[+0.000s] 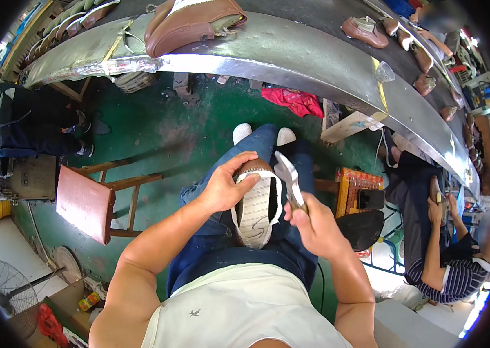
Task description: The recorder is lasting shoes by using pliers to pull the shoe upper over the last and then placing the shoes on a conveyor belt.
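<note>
On my lap stands a brown shoe (256, 217) with its pale, lined sole side facing me and a white lining edge standing up around it. White stitching runs across its brown toe end. My left hand (224, 184) is closed on the toe end, the thumb pressing over the edge. To the right of the shoe, my right hand (314, 226) grips silver metal pincers (288, 177), head pointing up and away from me. The head is close to the shoe's right rim; I cannot tell whether they touch. The fingers hide most of the handles.
A curved metal-edged bench (280, 72) crosses ahead, bearing a brown shoe (196, 28) and several others. A stool (85, 203) stands left, a fan (10, 293) lower left. A phone (371, 199) lies on a patterned seat at right. A co-worker (451, 272) handles a shoe farther right.
</note>
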The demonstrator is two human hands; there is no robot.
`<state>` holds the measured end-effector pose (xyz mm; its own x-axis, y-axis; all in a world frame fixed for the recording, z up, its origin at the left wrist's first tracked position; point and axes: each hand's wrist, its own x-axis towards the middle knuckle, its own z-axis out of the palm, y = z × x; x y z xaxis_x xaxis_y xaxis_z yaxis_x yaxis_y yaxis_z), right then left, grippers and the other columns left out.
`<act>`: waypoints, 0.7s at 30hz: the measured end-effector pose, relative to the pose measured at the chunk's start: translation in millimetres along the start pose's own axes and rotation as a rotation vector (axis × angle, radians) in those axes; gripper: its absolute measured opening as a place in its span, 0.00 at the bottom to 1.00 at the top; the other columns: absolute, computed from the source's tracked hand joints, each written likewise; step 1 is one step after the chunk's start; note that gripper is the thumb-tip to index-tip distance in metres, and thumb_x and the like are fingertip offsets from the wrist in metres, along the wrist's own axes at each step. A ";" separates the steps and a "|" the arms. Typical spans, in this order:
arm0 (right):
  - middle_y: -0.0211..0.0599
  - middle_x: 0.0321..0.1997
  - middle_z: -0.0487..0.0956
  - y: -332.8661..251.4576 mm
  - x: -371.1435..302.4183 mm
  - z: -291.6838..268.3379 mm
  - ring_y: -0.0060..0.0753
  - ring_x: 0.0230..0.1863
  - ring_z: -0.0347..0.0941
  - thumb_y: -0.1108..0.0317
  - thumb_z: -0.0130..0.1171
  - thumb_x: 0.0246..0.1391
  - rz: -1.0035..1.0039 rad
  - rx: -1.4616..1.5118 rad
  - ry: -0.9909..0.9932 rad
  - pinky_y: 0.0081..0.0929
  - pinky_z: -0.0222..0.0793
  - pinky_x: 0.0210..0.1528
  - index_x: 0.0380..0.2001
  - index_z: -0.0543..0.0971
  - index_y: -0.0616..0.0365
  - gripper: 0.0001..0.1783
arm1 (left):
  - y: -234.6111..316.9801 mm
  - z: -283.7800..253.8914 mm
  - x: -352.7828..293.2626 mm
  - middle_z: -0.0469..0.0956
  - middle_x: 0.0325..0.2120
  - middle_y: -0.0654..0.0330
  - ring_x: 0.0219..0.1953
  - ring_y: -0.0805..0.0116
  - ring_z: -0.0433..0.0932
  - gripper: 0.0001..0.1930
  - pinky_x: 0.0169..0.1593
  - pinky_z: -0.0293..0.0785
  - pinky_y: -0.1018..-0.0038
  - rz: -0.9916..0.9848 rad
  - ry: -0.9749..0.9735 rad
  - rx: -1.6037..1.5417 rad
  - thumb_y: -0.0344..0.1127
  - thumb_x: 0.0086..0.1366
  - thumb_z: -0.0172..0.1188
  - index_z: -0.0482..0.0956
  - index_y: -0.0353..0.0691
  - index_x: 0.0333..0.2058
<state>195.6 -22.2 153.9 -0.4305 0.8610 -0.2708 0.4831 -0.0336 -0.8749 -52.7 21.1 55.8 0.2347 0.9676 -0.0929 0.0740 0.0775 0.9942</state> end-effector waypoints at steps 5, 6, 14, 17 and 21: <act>0.62 0.31 0.79 10.0 25.4 5.0 0.68 0.37 0.78 0.57 0.53 0.69 0.087 -0.300 -0.087 0.52 0.72 0.40 0.45 0.73 0.68 0.20 | 0.0 -10.9 -1.8 0.71 0.61 0.55 0.62 0.67 0.70 0.32 0.67 0.64 0.70 -0.068 -0.094 -0.036 0.29 0.64 0.66 0.67 0.37 0.66; 0.62 0.30 0.79 11.7 21.6 2.0 0.67 0.36 0.78 0.56 0.53 0.69 0.101 -0.165 -0.107 0.51 0.72 0.40 0.45 0.73 0.69 0.21 | -6.0 -15.0 -2.0 0.68 0.65 0.50 0.65 0.63 0.68 0.34 0.70 0.61 0.68 -0.062 -0.130 -0.111 0.32 0.63 0.68 0.66 0.35 0.66; 0.54 0.32 0.82 81.6 24.1 61.6 0.49 0.39 0.83 0.50 0.67 0.55 0.368 0.177 0.208 0.39 0.76 0.45 0.42 0.74 0.69 0.29 | -24.7 25.5 -69.5 0.66 0.63 0.35 0.67 0.41 0.66 0.33 0.69 0.61 0.62 -0.114 0.079 0.175 0.39 0.72 0.53 0.57 0.31 0.70; 0.50 0.29 0.82 102.9 11.6 72.7 0.44 0.34 0.82 0.59 0.64 0.56 0.356 0.319 0.219 0.38 0.76 0.41 0.41 0.74 0.70 0.22 | -30.1 32.0 -72.6 0.70 0.62 0.39 0.66 0.49 0.69 0.31 0.69 0.62 0.65 -0.199 0.073 0.115 0.29 0.67 0.50 0.59 0.30 0.69; 0.41 0.29 0.80 134.0 3.6 72.8 0.32 0.29 0.80 0.70 0.59 0.50 0.275 0.183 0.235 0.33 0.75 0.33 0.42 0.74 0.68 0.16 | -25.3 43.6 -53.0 0.76 0.57 0.57 0.57 0.66 0.75 0.37 0.62 0.70 0.72 -0.144 -0.031 -0.055 0.17 0.57 0.49 0.62 0.35 0.69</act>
<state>203.3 -60.5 6.5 -0.1076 0.8993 -0.4238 0.4029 -0.3503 -0.8456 -24.7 -42.6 33.3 0.2558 0.9376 -0.2356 0.0560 0.2289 0.9718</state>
